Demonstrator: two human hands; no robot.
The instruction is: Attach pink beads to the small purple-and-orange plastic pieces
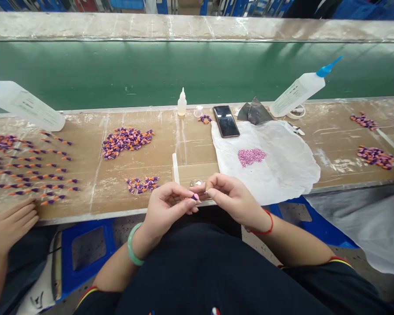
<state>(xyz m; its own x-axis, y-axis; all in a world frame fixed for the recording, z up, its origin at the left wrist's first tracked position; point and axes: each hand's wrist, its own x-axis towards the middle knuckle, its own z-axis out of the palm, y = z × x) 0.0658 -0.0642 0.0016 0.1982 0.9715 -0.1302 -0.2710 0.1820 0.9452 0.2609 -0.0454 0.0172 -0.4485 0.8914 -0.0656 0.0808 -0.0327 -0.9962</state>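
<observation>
My left hand (pixel 170 203), a green bangle on its wrist, pinches a small purple-and-pink figure piece (pixel 195 197) between thumb and fingertips. Close beside it, my right hand (pixel 231 197) has thumb and forefinger pressed together on a tiny pink piece (pixel 206 192), barely visible. Beyond my fingers, a small clear round dish (pixel 196 183) sits partly hidden. A pile of tiny pink pieces (pixel 251 156) lies on a white cloth (pixel 282 148). Left of my hands are a small group (pixel 142 185) and a larger pile (pixel 126 142) of purple, pink and orange pieces.
A small dropper bottle (pixel 181 105), a phone (pixel 226 121) and a white strip (pixel 175 168) are on the table. Large blue-tipped bottles lean at left (pixel 29 105) and right (pixel 297 94). A co-worker's hand (pixel 15 223) rests near rows of purple-orange pieces (pixel 33 177).
</observation>
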